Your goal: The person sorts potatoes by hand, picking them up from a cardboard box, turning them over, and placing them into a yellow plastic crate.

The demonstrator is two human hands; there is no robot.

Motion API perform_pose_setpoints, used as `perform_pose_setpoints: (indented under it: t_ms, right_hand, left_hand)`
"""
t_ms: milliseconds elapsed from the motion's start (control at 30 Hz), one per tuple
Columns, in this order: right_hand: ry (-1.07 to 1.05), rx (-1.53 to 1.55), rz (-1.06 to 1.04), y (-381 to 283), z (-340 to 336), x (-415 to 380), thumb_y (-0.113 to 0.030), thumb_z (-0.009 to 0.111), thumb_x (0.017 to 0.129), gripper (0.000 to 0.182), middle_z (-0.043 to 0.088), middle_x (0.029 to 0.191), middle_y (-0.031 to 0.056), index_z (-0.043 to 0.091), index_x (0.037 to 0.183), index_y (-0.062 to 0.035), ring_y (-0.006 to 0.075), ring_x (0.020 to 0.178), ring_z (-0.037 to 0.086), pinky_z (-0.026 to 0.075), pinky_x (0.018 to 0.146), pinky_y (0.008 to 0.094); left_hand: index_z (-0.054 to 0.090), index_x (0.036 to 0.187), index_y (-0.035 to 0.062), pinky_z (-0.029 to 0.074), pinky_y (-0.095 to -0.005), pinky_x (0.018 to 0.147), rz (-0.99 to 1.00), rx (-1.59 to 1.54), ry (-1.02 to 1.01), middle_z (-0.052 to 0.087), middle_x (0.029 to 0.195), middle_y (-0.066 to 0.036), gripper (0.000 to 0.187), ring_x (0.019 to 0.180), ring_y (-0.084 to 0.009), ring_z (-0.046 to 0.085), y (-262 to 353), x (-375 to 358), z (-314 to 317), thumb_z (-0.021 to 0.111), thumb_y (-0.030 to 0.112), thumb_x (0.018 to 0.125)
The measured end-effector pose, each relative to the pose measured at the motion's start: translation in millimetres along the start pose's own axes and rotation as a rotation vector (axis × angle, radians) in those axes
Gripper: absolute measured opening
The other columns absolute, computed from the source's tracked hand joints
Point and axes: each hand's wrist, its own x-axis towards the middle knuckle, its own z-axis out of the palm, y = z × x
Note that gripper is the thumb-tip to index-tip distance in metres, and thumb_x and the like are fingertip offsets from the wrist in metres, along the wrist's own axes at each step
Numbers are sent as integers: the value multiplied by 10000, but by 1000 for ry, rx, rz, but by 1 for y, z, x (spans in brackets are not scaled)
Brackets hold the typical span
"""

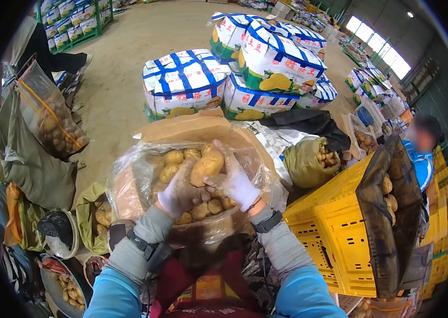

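Observation:
A large yellow potato (206, 168) is held up between my two gloved hands, above a plastic-lined cardboard box (127, 185). My left hand (179, 192) grips its left side and underside. My right hand (237, 182) closes around its right side, with fingers near the top. Both white gloves are soiled grey at the fingers. Beneath the hands, loose potatoes (199, 212) fill the box, partly hidden by the gloves. Clear plastic film folds over the box rim.
Printed white-and-blue potato bags (186, 85) are stacked ahead. Right stands a tilted yellow crate (330, 228) with a dark liner, a person (420, 148) beyond it. A green sack (311, 161) of potatoes sits closer. Left are a mesh sack (49, 114) and a tub (65, 283) of small potatoes.

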Motion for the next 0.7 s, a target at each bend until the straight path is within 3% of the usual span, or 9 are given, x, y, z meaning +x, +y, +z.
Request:
perform_pose_setpoints:
  t_ms: [67, 133, 200, 300, 400, 500, 533, 600, 700]
  right_hand:
    - [-57, -31, 31, 12, 0, -3, -192, 694, 922, 292, 702, 1042, 59, 636, 1119, 15, 139, 879, 638, 520, 793, 246]
    - [-112, 171, 270, 16, -11, 1, -214, 671, 940, 294, 705, 1035, 68, 640, 1119, 17, 153, 872, 644, 520, 772, 246]
    - [-103, -18, 477, 9, -22, 9, -222, 647, 961, 271, 698, 1009, 53, 651, 1119, -1, 132, 830, 633, 514, 722, 251]
    - [-48, 325, 628, 1, -25, 6, -228, 644, 965, 268, 679, 978, 6, 655, 1154, -37, 84, 743, 601, 495, 661, 243]
    - [-244, 234, 442, -13, -17, 2, -234, 662, 953, 306, 659, 1002, 21, 642, 1190, -41, 74, 753, 580, 494, 654, 236]
    - [-230, 100, 240, 18, -11, -4, -255, 690, 934, 360, 640, 1012, 39, 629, 1213, -35, 62, 728, 555, 481, 620, 210]
    - [-205, 28, 122, 19, -8, -2, -261, 698, 927, 375, 636, 1012, 44, 627, 1216, -32, 59, 723, 549, 476, 610, 201]
    - [-211, 129, 323, 13, -12, -6, -278, 712, 915, 402, 640, 1012, 49, 626, 1214, -24, 67, 730, 565, 473, 588, 194]
    - [-241, 163, 486, -14, -17, -4, -296, 720, 906, 420, 645, 1019, 54, 629, 1208, -17, 87, 787, 593, 482, 575, 196]
  left_hand:
    - [480, 1350, 73, 499, -231, 550, 145, 346, 366, 688, 1081, -124, 460, 727, -202, 689, -11, -1, 7, 397, 405, 1043]
    - [488, 1341, 63, 456, -212, 486, 213, 522, 610, 699, 1043, -121, 481, 700, -190, 691, -16, 1, 18, 404, 427, 1040]
    - [500, 1329, 53, 414, -202, 438, 215, 523, 733, 705, 1021, -111, 503, 697, -173, 693, -9, 7, 28, 409, 452, 1036]
    - [513, 1317, 47, 437, -218, 442, 186, 583, 645, 712, 989, -108, 506, 693, -159, 694, -5, 2, 26, 430, 456, 1030]
    - [521, 1301, 24, 462, -223, 476, 231, 809, 636, 711, 960, -103, 501, 704, -165, 696, -3, -2, 18, 472, 433, 1017]
    - [510, 1296, -29, 483, -279, 478, 269, 1217, 1046, 699, 926, -105, 582, 638, -180, 667, -14, 13, 27, 514, 462, 982]
    - [526, 1276, -39, 481, -285, 477, 388, 1534, 1044, 699, 899, -110, 575, 628, -181, 664, -15, 12, 22, 518, 454, 980]
    - [556, 1237, -58, 476, -296, 474, 640, 2165, 978, 700, 843, -121, 562, 610, -184, 658, -15, 9, 5, 528, 438, 976]
    - [590, 1163, -67, 463, -305, 451, 514, 1730, 917, 679, 766, -126, 472, 539, -185, 634, -3, 5, 0, 515, 364, 987]
